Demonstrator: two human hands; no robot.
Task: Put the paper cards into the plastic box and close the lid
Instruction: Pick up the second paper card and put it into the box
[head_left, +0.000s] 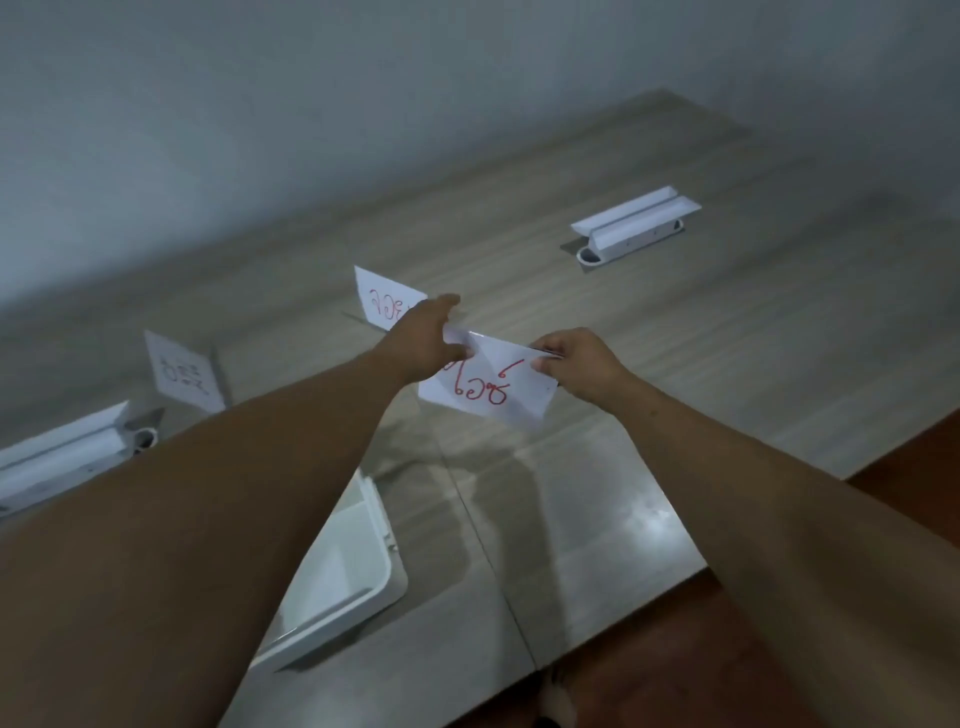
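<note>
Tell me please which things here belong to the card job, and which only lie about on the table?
Belong:
held card, between left hand and right hand
second red-lettered card
dark-lettered card
open plastic box

Lying about:
far white holder
near white holder

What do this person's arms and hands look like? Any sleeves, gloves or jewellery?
Both forearms are bare as far as the picture shows: no sleeves in view. The left hand and right hand wear no gloves, and no watch, bracelet or ring shows. The fingers are bare too.

White card (493, 387) red-lettered, held aloft, open white box (358, 566) below-left
</note>
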